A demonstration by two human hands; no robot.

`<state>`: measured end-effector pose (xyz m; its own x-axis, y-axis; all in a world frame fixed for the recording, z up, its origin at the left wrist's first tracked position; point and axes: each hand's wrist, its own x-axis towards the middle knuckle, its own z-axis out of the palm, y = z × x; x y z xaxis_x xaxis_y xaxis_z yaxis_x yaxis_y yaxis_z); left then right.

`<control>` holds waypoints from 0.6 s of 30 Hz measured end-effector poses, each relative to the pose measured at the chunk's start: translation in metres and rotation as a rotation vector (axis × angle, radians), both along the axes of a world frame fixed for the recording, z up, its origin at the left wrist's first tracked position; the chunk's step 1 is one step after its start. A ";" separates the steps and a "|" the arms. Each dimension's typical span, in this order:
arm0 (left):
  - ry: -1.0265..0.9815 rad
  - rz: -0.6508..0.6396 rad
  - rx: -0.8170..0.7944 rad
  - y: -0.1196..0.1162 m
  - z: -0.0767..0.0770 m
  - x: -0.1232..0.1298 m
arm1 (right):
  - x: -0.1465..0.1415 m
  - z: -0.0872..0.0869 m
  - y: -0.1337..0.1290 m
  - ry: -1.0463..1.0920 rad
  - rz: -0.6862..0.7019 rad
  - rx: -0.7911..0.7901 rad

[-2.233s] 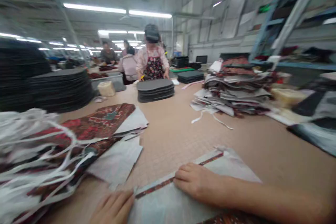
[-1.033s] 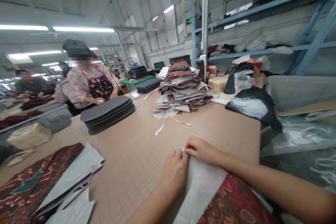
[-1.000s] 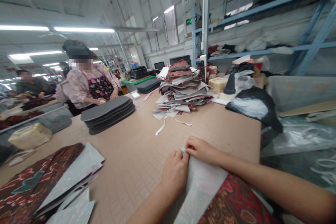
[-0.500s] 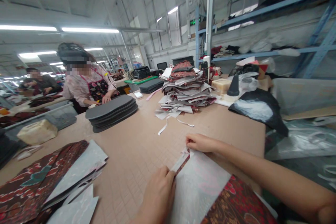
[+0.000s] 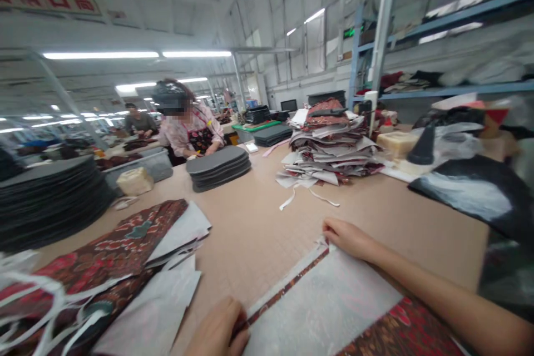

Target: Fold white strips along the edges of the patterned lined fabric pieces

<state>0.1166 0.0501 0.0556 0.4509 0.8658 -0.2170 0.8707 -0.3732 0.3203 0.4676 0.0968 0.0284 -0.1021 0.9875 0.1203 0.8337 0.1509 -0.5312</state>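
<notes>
A piece of patterned fabric (image 5: 317,295) lies in front of me, pale backing side up, with its dark red floral face showing at the lower right. A narrow brown patterned strip runs along its left edge. My right hand (image 5: 348,238) pinches the far corner of this fabric. At the near end of the strip, the fingers of my left hand (image 5: 221,325) are curled closed on the edge. Left of my hands lies a pile of patterned fabric pieces (image 5: 120,233), some with the pale backing up. White cords (image 5: 45,300) lie over its near end.
Beyond my hands, a tall stack of backed fabric pieces (image 5: 329,144) stands on the brown table (image 5: 258,222). Dark oval pads (image 5: 219,167) and a larger grey stack (image 5: 50,200) are at the left. A co-worker (image 5: 187,122) stands across the table. A black cone (image 5: 423,144) is at the right.
My left hand has slid along the fabric edge toward me, uncovering more of the brown strip. My right hand still holds the far corner. The view has turned left.
</notes>
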 end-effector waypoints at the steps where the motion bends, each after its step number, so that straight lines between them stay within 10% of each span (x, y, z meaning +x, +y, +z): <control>1: -0.005 0.029 -0.003 -0.002 0.002 0.002 | 0.001 -0.002 0.000 -0.001 0.013 0.005; 11: -0.196 -0.013 0.053 -0.020 0.033 0.014 | 0.006 -0.003 -0.011 -0.115 0.287 0.180; 18: -0.342 -0.154 -0.209 -0.031 0.015 0.007 | -0.039 0.024 -0.050 -0.239 0.533 0.033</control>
<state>0.1239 0.0192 0.0705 0.6480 0.7360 -0.1959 0.6405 -0.3873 0.6632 0.4287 0.0471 0.0527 -0.6120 0.7884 0.0622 0.7344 0.5957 -0.3254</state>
